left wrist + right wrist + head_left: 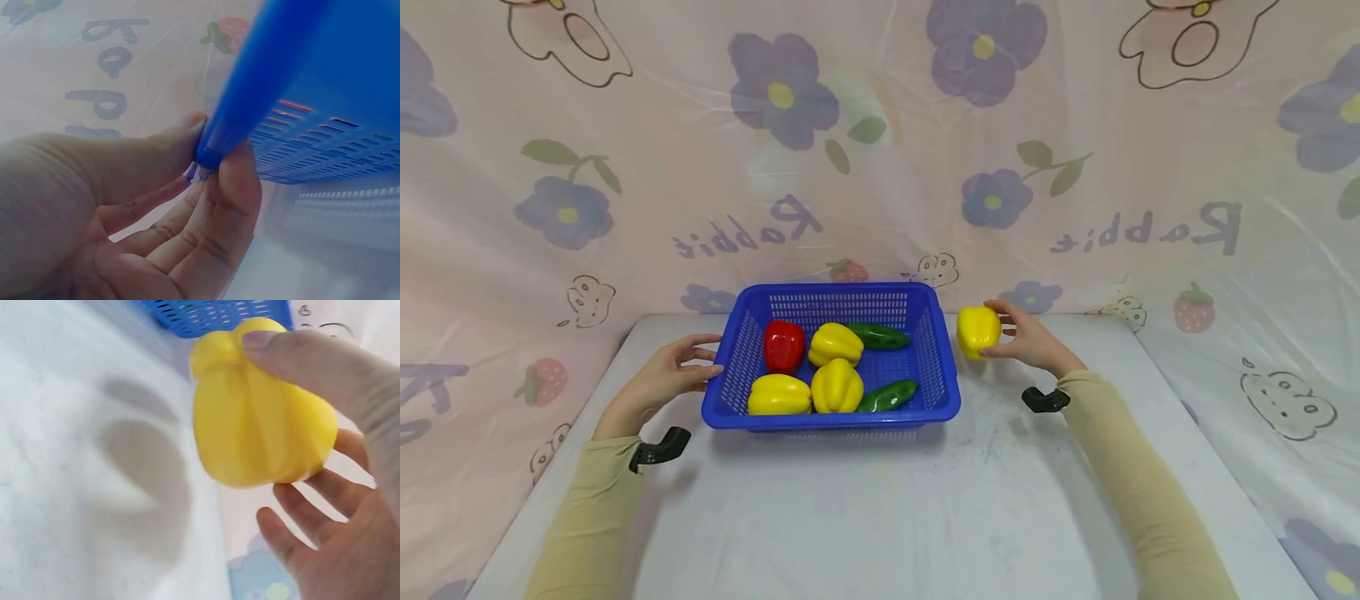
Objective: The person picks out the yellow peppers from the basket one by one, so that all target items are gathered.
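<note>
A blue perforated plastic basket (831,421) stands on the table. My left hand (658,379) pinches its left rim between thumb and fingers, as the left wrist view shows up close with the rim (228,119). To the right of the basket, my right hand (1030,340) grips a yellow bell pepper (976,333) by thumb and fingertips. The right wrist view has this pepper (259,419) raised above the table, its shadow below. Inside the basket lie a red bell pepper (784,347), several yellow bell peppers (837,387) and two elongated dark green vegetables (887,396).
The white table (865,517) reaches from the near side to a pale patterned cloth (880,167), which hangs right behind the basket and along both sides. Dark wrist mounts (658,450) sit on both forearms.
</note>
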### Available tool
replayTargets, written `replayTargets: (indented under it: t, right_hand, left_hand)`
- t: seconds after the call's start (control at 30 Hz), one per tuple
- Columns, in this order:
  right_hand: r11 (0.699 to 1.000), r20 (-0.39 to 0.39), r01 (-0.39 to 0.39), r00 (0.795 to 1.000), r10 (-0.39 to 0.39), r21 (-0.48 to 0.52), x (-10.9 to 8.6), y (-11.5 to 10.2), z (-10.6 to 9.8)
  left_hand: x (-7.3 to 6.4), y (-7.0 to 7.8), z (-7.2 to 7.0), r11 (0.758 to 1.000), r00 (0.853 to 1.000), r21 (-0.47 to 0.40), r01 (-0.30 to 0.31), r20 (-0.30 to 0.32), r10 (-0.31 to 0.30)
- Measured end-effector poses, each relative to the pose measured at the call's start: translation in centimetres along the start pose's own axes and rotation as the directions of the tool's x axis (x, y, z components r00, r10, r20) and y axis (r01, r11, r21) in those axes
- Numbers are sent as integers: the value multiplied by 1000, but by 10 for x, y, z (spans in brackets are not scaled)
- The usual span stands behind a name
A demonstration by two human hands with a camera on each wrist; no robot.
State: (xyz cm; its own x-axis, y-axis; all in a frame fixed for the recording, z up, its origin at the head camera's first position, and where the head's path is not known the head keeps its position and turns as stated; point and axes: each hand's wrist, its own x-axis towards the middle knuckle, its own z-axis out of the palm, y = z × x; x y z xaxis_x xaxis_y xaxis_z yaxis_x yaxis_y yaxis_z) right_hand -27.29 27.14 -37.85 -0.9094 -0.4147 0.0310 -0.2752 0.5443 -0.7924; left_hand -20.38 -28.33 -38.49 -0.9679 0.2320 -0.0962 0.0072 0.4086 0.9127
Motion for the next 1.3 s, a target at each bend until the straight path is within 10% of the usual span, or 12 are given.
replayTargets:
  t: [0.37,1.3]
  right_hand:
    - [999,-26,-36,999,35,-26,12,50,10]
    - [995,18,-97,995,98,-15,24,62,16]
  left_hand:
    - [1,-2,0,1000,1000,-11,-5,5,5]
    - [2,-3,0,1000,1000,-20,4,4,-4]
